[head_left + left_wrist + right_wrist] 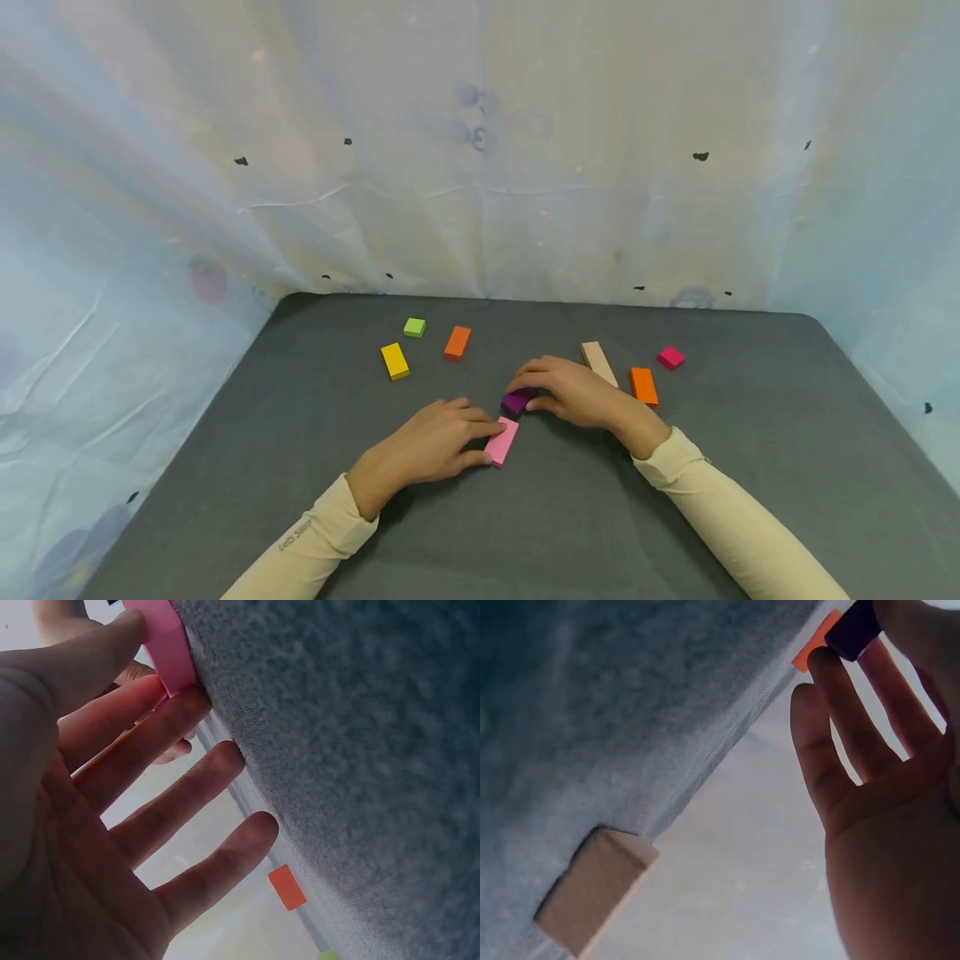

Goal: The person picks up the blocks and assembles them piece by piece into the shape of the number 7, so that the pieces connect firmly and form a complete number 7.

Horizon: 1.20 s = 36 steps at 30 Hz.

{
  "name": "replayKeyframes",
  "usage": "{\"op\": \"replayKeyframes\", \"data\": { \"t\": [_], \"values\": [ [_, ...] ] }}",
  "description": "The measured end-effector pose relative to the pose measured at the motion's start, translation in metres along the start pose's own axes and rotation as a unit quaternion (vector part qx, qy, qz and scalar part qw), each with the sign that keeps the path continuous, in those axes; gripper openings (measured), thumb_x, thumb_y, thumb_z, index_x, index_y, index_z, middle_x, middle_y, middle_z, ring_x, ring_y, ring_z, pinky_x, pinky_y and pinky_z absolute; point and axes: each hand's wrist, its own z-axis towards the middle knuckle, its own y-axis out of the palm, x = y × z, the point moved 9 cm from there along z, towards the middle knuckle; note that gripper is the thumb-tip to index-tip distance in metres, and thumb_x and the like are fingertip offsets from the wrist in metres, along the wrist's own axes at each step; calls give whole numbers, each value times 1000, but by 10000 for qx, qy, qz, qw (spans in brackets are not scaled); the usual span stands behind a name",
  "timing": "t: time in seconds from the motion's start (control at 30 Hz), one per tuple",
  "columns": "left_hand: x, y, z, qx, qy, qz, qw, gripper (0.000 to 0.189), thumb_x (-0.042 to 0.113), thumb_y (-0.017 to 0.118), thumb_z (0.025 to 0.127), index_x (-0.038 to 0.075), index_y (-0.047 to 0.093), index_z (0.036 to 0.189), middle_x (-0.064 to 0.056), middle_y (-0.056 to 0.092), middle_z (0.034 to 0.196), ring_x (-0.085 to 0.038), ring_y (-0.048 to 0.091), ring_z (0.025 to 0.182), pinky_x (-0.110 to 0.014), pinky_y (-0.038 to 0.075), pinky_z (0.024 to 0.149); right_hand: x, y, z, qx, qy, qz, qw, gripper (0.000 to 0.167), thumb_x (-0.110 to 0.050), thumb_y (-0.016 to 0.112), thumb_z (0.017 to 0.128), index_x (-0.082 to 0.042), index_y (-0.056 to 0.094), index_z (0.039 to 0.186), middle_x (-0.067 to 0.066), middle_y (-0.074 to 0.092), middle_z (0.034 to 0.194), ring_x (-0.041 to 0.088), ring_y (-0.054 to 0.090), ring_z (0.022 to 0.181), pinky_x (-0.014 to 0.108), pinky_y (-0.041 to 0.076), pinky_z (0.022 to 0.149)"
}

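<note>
A pink block lies flat on the dark grey table in the head view. My left hand pinches it between thumb and forefinger, its other fingers spread beside it, as the left wrist view shows. Just beyond the pink block's far end is a purple block. My right hand holds that purple block between thumb and fingertips, the back of the hand turned up. In the right wrist view the purple block shows between thumb and fingers, close over the table.
Left of centre lie a yellow block, a small green block and an orange block. Beyond the right hand are a beige block, another orange block and a red block. A pale patterned curtain surrounds the table.
</note>
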Motion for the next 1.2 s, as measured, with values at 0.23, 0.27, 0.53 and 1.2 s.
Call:
{"op": "replayKeyframes", "data": {
  "t": [0.23,0.27,0.53,1.2],
  "values": [
    [1,-1,0,68,42,27,10000,45,47,62,96,27,62,137,7,67,128,-14,58,112,-41,52,96,-8,5,2,-83,-179,-127,9997,29,-17,70,93,-20,69,121,-4,65,126,15,60,117,38,50,101],
    [1,-1,0,74,52,13,10000,46,47,61,96,27,62,137,7,67,128,-14,58,111,-39,52,95,-10,6,2,-116,-202,-160,9996,29,-16,70,93,-20,69,122,-4,65,127,16,60,117,38,50,102],
    [2,0,-2,71,22,-43,10000,41,43,59,99,25,63,136,6,68,126,-15,58,112,-37,52,95,-13,12,1,-271,-112,-215,9993,31,-15,70,93,-21,68,124,-5,64,130,15,60,121,38,51,102],
    [-2,0,5,22,-278,-483,9984,45,45,65,93,25,65,133,10,54,148,-19,54,129,-52,47,103,-12,9,2,-264,-38,-265,9993,31,-12,70,93,-20,70,123,-3,66,127,16,64,116,39,52,101]
  ]
}}
